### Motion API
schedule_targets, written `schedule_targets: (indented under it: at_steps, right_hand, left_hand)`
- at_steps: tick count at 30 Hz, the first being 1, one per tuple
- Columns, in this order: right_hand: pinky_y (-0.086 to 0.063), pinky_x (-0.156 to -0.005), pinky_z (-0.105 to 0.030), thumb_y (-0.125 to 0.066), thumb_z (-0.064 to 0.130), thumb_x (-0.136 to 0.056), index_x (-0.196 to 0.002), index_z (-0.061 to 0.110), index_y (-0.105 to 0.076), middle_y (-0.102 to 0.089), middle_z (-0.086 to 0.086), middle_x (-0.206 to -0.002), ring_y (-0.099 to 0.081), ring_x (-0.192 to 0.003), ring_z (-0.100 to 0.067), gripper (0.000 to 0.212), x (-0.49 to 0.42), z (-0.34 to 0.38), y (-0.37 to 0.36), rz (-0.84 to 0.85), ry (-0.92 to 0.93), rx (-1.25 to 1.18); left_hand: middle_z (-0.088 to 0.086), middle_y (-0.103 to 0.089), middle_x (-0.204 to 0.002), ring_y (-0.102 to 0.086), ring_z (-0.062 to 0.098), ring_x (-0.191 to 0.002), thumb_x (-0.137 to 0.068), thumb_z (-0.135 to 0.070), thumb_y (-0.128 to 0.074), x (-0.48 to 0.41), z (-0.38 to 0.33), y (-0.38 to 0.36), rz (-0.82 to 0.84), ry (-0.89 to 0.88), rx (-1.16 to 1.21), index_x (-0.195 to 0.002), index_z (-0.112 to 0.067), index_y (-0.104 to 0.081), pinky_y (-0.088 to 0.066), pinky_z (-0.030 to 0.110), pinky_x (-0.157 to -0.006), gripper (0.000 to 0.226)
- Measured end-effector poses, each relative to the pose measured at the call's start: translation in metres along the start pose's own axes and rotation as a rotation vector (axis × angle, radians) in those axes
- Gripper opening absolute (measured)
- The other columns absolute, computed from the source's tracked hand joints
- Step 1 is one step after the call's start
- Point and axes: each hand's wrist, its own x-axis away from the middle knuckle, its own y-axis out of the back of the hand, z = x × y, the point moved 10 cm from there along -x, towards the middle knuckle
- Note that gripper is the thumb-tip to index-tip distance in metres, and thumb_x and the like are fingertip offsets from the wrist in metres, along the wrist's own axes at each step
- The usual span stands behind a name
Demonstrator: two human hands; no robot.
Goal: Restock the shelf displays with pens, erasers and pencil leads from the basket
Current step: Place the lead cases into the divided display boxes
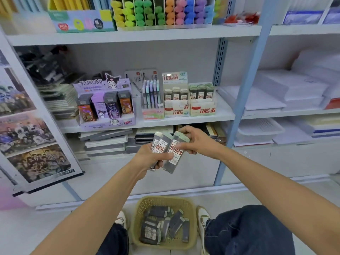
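Crouched at the shelving. Middle shelf (184, 120) ahead holds, left to right: purple Kuromi display box (105, 107), pastel pen display (151, 100), then two cream cardboard lead boxes, 0.5 box (175, 101) and 0.7 box (202, 100). Each lead box has a row of cases standing upright.

Highlighter rack (161, 11) sits on the shelf above, colours sorted by column. Stacked notebooks (105, 142) lie on the shelf below, directly behind my hands. Blue steel upright (246, 89) stands just right of the 0.7 box, with white paper packs (272, 92) beyond it. Photo poster board (27, 129) leans in at far left. My hands sit below and in front of the middle shelf's edge, with the lead boxes above them.

Basket (142, 210) is on the floor between my shoes (202, 217). Loose cases (161, 227) are piled flat in it, criss-crossed.

Left hand (147, 157) grips the lower ends of a fan of about four lead cases (165, 146). Right hand (197, 142) pinches the top of the rightmost one, fingers curled over its cap end. Both hands are clamped on the stack, and the cases touch each other.

Each case has a white label with "0.7" printed over a red block reading 100, and a pale green cap.

Cases are slim flat rectangles of dark smoky translucent plastic, smooth and glossy, with rounded cap corners. Basket is tan plastic, rectangular, with perforated lattice walls and a rolled rim. Shelves are painted white metal, and the upright behind them is slotted.
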Motion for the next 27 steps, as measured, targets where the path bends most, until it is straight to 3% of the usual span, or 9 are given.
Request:
schedule_targets:
  at_steps: [7, 10, 12, 15, 18, 21, 23, 27]
  right_hand:
    - [-0.048, -0.058, -0.02, -0.065, 0.015, -0.091, -0.127, 0.02, -0.055, -0.072, -0.006, -0.102, -0.06, -0.075, -0.011, 0.037, -0.009, 0.024, 0.03, -0.056, 0.057, -0.046]
    - [-0.047, -0.06, -0.013, -0.065, 0.017, -0.092, -0.119, 0.019, -0.059, -0.073, 0.005, -0.1, -0.066, -0.082, -0.002, 0.028, -0.016, 0.036, 0.052, -0.076, 0.091, -0.004]
    - [-0.05, -0.067, -0.015, -0.064, 0.02, -0.092, -0.113, 0.02, -0.061, -0.072, 0.007, -0.103, -0.066, -0.091, -0.002, 0.021, -0.022, 0.042, 0.073, -0.132, 0.115, 0.062]
    - [-0.053, -0.074, -0.029, -0.062, 0.017, -0.093, -0.11, 0.018, -0.06, -0.07, -0.001, -0.104, -0.065, -0.093, -0.017, 0.017, -0.03, 0.047, 0.114, -0.264, 0.143, 0.119]
    - [-0.052, -0.069, -0.028, -0.059, 0.011, -0.094, -0.103, 0.022, -0.059, -0.067, -0.002, -0.097, -0.062, -0.085, -0.019, 0.014, -0.035, 0.053, 0.155, -0.4, 0.187, 0.151]
    - [-0.052, -0.068, -0.029, -0.058, 0.009, -0.094, -0.113, 0.014, -0.058, -0.062, -0.012, -0.108, -0.061, -0.09, -0.026, 0.02, -0.042, 0.05, 0.191, -0.508, 0.171, 0.24]
    - [-0.051, -0.068, -0.03, -0.058, 0.01, -0.094, -0.117, 0.013, -0.057, -0.061, -0.017, -0.113, -0.06, -0.093, -0.029, 0.024, -0.048, 0.045, 0.207, -0.54, 0.156, 0.272]
    - [-0.051, -0.072, -0.033, -0.058, 0.011, -0.094, -0.115, 0.013, -0.057, -0.062, -0.015, -0.111, -0.06, -0.091, -0.026, 0.02, -0.06, 0.039, 0.214, -0.49, 0.175, 0.281]
  left_hand:
    - [0.001, -0.061, -0.051, -0.044, 0.008, -0.036, -0.07, -0.012, -0.085, -0.015, -0.037, -0.003, -0.032, -0.039, 0.013, -0.081, -0.013, -0.066, -0.034, 0.017, -0.036, 0.021]
    - [0.001, -0.064, -0.054, -0.049, 0.008, -0.038, -0.081, -0.022, -0.077, -0.026, -0.054, -0.015, 0.02, -0.05, 0.053, -0.085, -0.013, -0.067, -0.037, 0.017, -0.037, 0.014]
    - [0.002, -0.067, -0.058, -0.052, 0.01, -0.04, -0.088, -0.028, -0.069, -0.037, -0.066, -0.018, 0.0, -0.035, 0.12, -0.09, -0.013, -0.066, -0.038, 0.019, -0.039, 0.015]
    - [0.004, -0.068, -0.058, -0.053, 0.01, -0.038, -0.093, -0.02, -0.063, -0.059, -0.086, -0.017, -0.059, -0.057, 0.187, -0.091, -0.007, -0.065, -0.039, 0.019, -0.037, 0.013]
    - [0.006, -0.069, -0.073, -0.054, 0.011, -0.04, -0.094, -0.017, -0.061, -0.082, -0.1, -0.015, -0.086, -0.106, 0.189, -0.102, -0.006, -0.062, -0.04, 0.019, -0.036, 0.014]
    - [0.012, -0.071, -0.082, -0.053, 0.017, -0.047, -0.093, -0.016, -0.061, -0.102, -0.109, -0.018, -0.081, -0.127, 0.18, -0.097, -0.009, -0.061, -0.04, 0.023, -0.042, 0.008]
    - [0.015, -0.073, -0.087, -0.055, 0.018, -0.05, -0.092, -0.017, -0.064, -0.115, -0.112, -0.021, -0.082, -0.127, 0.144, -0.093, -0.015, -0.06, -0.038, 0.024, -0.046, 0.005]
    - [0.005, -0.074, -0.083, -0.067, 0.015, -0.057, -0.089, -0.018, -0.069, -0.136, -0.121, -0.034, -0.056, -0.161, 0.13, -0.097, -0.018, -0.06, -0.04, 0.02, -0.039, 0.012]
